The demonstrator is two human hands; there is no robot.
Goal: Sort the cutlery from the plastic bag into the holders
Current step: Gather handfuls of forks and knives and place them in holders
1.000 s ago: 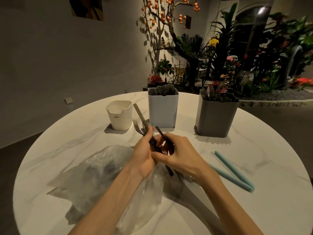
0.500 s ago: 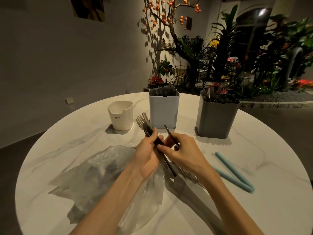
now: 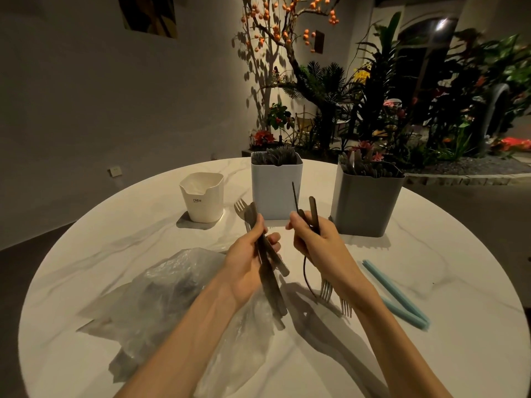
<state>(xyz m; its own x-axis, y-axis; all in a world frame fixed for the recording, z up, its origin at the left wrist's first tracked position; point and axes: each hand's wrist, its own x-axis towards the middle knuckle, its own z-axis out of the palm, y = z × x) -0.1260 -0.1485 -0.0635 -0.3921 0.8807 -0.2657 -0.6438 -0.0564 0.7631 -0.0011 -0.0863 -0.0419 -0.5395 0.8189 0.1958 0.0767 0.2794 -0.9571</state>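
Above the desk point(image 3: 431, 254) middle, left grip point(image 3: 247, 262) clasps a mixed cutlery bundle point(image 3: 267, 271); right grip point(image 3: 319, 245) clutches forks point(image 3: 326, 290), tines down. Sorting is mid-step; next, forks likely go into the far-edge white holder point(image 3: 275, 193) beside the grey holder point(image 3: 366, 205). Bag point(image 3: 161, 294) lies near-left.

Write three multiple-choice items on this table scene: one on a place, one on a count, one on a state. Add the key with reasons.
1. Where do the two light blue sticks lie?
A. right of the hands
B. inside the small white cup
C. under the bag

2. How many holders stand on the round white marble table?
A. one
B. three
C. five

3. What is the left hand doing?
A. resting flat
B. pointing
C. gripping dark cutlery

Key: 1 A, they lie on bare tabletop at the right; 2 B, white cup, pale blue box, grey box; 3 C, fingers curl round the handles.
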